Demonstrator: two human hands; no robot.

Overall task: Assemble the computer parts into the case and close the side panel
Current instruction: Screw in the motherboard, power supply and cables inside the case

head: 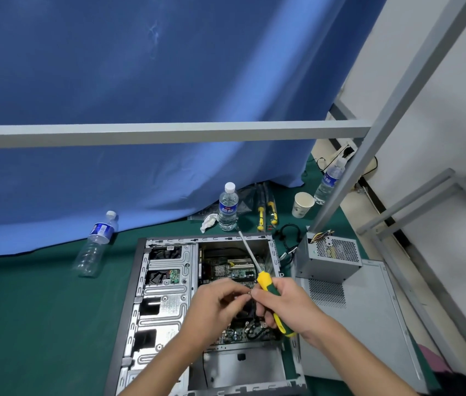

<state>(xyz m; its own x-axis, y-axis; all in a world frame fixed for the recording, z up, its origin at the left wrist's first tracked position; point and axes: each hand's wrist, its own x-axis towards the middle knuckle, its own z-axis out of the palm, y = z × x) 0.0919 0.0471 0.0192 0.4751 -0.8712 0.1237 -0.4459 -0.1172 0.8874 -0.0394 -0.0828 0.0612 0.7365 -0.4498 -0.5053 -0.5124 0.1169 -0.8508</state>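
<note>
Motherboard sits in the open grey steel case; the boxy grey power supply at two o'clock and the pale perforated side panel remain. The right hand grips the yellow-green screwdriver; the left hand pinches something tiny.

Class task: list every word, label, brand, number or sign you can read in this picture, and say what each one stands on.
None can be read.
Upright bottle: blue label with white characters, too blurred.
Lying bottle: blue label, print blurred.
Far bottle: blue label, too small.
Paper cup: a dark mark, no legible text.
Power supply: no print visible.
Case: a faint stamped patch, too small.
</note>
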